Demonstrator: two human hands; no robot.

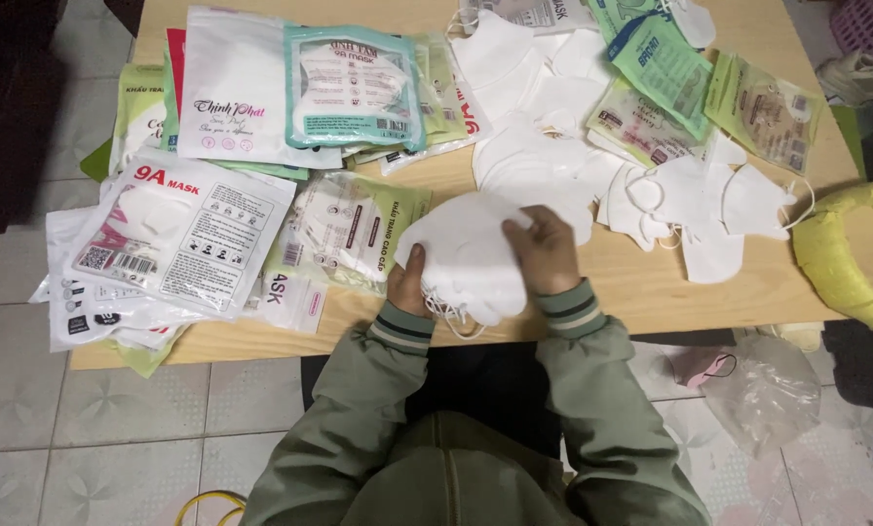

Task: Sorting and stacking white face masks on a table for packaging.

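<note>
Both my hands hold a small stack of white face masks [466, 255] just above the near edge of a wooden table [641, 287]. My left hand [409, 282] grips the stack's lower left side, thumb on top. My right hand [544, 251] presses on its right side with the fingers curled over the top. Ear loops dangle below the stack. Green jacket sleeves with striped cuffs cover both my wrists.
Loose white masks [670, 195] lie spread over the table's right half. Sealed mask packets [188, 234] are piled on the left, with more packets [354, 88] at the back. A yellow bag [846, 258] sits at the right edge, and a clear plastic bag [763, 390] lies on the tiled floor.
</note>
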